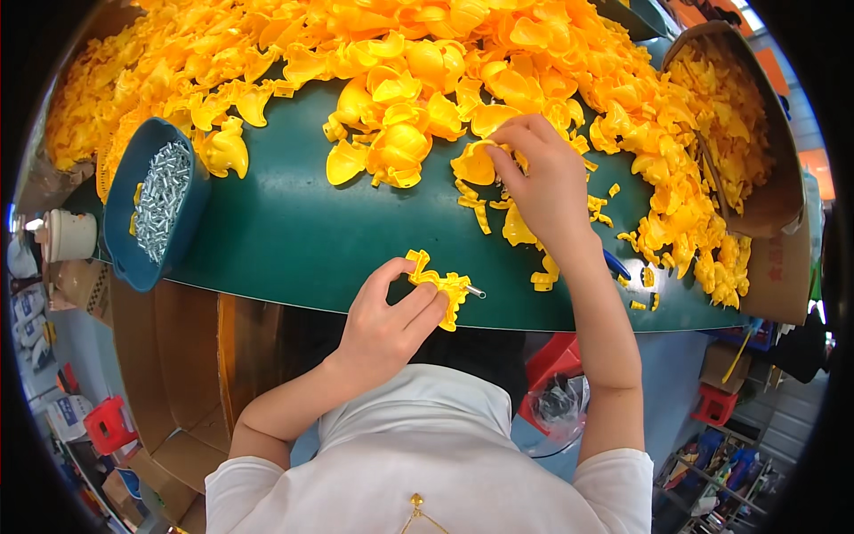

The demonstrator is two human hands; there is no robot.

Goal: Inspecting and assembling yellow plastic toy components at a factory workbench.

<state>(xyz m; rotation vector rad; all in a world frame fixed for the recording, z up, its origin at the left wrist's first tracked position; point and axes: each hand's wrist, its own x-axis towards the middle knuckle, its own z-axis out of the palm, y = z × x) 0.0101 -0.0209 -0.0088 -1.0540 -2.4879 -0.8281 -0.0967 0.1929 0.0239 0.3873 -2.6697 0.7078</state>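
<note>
Near the table's front edge my left hand (391,311) is closed on a small jagged yellow plastic part (452,289). A short silvery metal spring or pin (476,292) sticks out of that part's right side. Farther right, my right hand (543,173) pinches the rim of a curved yellow plastic shell (473,165) at the front of the heap. Loose small yellow pieces (480,214) lie below that shell. My right fingertips partly hide the shell's edge.
A large heap of yellow plastic shells (409,67) covers the back of the green table (267,222). On the left stands a blue basin (120,240) holding small metal springs or pins (163,200). A cardboard box (787,191) of yellow parts is at right. A blue-handled tool (616,264) lies beside my right forearm.
</note>
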